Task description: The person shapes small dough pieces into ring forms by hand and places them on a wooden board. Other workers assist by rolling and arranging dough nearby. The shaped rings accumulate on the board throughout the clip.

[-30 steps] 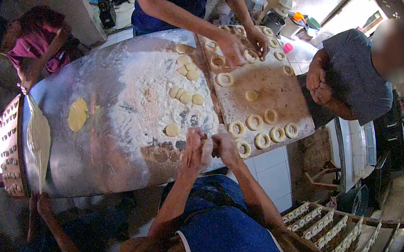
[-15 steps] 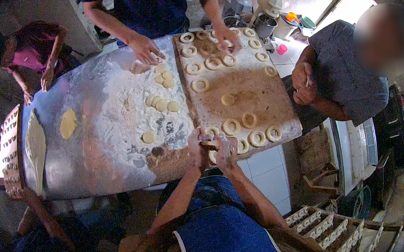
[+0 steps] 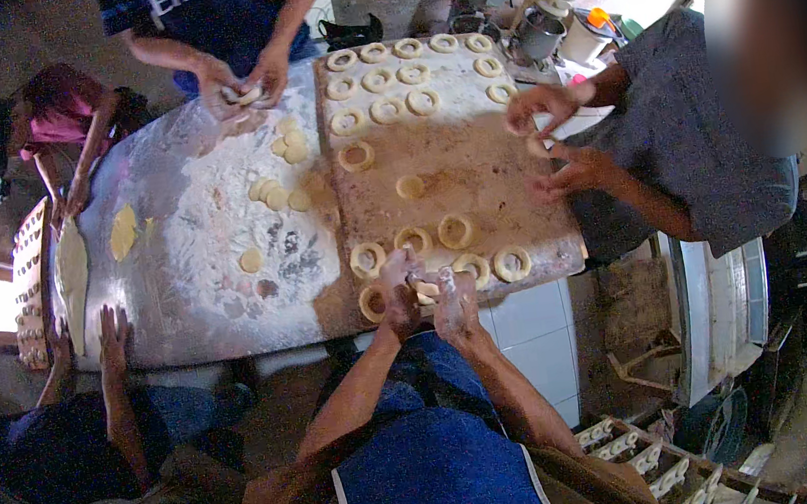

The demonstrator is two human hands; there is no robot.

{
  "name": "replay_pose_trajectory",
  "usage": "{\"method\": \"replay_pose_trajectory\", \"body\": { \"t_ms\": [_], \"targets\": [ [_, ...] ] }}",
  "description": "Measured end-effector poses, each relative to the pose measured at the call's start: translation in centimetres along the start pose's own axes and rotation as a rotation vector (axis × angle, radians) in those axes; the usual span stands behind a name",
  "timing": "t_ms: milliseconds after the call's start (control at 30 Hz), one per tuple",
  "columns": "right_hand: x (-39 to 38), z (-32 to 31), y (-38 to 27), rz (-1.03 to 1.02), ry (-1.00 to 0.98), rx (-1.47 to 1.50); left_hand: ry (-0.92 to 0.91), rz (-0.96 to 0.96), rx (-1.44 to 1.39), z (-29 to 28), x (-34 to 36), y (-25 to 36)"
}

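My left hand (image 3: 398, 288) and my right hand (image 3: 454, 301) are close together over the near edge of a floured wooden board (image 3: 462, 194), fingers curled on a small piece of pale dough (image 3: 424, 290), partly hidden by them. Rings of dough (image 3: 453, 232) lie around my hands and along the board's far part, with a single flat disc (image 3: 410, 188) in the middle. To the left, on the metal table (image 3: 149, 313), are overlapping dough discs (image 3: 267, 192) and a lone disc (image 3: 250, 260) in scattered flour.
Co-workers stand opposite (image 3: 214, 23), at right (image 3: 654, 161), far left (image 3: 68, 107) and lower left (image 3: 63, 435). A long dough strip (image 3: 75, 282), a yellow patch (image 3: 123, 233) and a studded tray (image 3: 30, 283) are at left; racked rings (image 3: 619, 447) are at lower right.
The co-worker opposite has drawn their hands left off the board, now holding a ring. The right-hand co-worker's hands moved down-left. My hands stay together at the dough, fingers shifted.
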State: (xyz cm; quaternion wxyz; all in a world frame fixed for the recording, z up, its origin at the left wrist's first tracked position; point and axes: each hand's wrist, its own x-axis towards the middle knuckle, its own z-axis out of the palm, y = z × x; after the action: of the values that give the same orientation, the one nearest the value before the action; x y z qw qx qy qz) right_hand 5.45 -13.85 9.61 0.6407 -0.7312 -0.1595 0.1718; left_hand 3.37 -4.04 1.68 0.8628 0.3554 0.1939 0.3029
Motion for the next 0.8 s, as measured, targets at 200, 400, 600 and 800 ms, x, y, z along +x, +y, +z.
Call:
{"method": "replay_pose_trajectory", "body": {
  "t_ms": [200, 400, 600, 800],
  "targets": [
    [0.3, -6.7, 3.0, -0.225, 0.028, -0.407, -0.347, 1.032, 1.057, 6.0, -1.6, -0.4],
    [0.4, -8.6, -1.1, -0.126, 0.229, -0.050, -0.457, 0.101, 0.896, 9.2, -2.0, -1.8],
    [4.2, -12.8, -5.2, -0.314, 0.107, -0.108, 0.110, -0.133, 0.475, 13.1, 2.4, -3.6],
    [3.7, -14.6, -0.7, -0.366, 0.319, -0.958, -0.161, 0.360, 1.759, 14.6, 2.7, -1.2]
  ]
}}
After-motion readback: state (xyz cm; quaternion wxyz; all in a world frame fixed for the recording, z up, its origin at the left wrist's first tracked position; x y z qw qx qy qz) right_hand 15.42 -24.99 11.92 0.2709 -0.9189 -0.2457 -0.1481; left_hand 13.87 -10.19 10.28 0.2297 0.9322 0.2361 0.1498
